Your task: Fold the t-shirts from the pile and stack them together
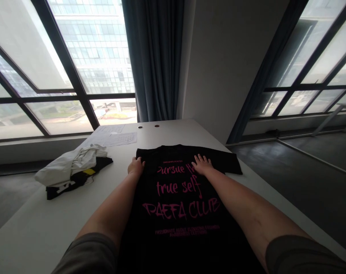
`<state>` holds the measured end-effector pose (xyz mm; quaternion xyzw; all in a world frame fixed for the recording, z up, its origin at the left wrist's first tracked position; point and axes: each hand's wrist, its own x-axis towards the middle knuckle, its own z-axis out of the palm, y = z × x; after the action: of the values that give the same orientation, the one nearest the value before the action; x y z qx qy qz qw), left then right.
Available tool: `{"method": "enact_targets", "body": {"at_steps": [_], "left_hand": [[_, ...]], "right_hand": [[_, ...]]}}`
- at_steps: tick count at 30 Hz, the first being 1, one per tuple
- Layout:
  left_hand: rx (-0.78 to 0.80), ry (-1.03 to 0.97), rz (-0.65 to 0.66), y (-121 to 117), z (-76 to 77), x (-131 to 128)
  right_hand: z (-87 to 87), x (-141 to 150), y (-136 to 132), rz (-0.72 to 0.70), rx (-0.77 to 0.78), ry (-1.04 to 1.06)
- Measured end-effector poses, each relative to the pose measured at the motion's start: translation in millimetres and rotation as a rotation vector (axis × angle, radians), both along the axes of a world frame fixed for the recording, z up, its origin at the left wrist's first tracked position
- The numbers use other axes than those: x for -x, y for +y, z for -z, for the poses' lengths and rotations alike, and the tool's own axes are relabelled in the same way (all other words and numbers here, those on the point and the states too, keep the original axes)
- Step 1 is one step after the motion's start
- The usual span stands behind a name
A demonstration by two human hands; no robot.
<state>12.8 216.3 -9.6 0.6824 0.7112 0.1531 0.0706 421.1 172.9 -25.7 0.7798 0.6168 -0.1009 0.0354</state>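
Observation:
A black T-shirt [175, 224] with pink lettering lies spread on the white table, its collar at the far end. My left hand [136, 166] is at the shirt's left edge near the shoulder, fingers curled over the cloth. My right hand [203, 165] rests flat on the upper right of the print, fingers spread, covering part of a word. On the right the sleeve [228, 160] stretches outward over the table; no left sleeve shows spread out on the other side. The shirt's lower end runs out of view toward me.
Left of the shirt, a crumpled pile of white and black clothes [76, 167] sits on the white table [76, 224]. Papers [121, 139] lie toward the back, near two round holes in the tabletop. Behind stand windows, a blue curtain [157, 61] and a wall column [221, 57].

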Motion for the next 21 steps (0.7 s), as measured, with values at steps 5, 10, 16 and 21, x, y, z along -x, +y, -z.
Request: {"method": "enact_targets", "body": {"at_steps": [5,10,16,21], "left_hand": [[0.004,0.051,-0.034,2.6,-2.3,25.1],[0.008,0.1,-0.091,6.4,-2.7,51.3],[0.007,0.143,-0.167,25.6,-1.4,69.8],[0.014,0.179,-0.211,46.5,-2.0,80.9]], "right_hand": [[-5.0,24.3,11.9,-0.049,0.017,0.018],[-3.5,49.1,37.2,-0.1,0.004,0.05],[2.5,67.2,79.3,-0.144,-0.013,0.074],[4.3,78.1,106.2,-0.182,-0.039,0.081]]}}
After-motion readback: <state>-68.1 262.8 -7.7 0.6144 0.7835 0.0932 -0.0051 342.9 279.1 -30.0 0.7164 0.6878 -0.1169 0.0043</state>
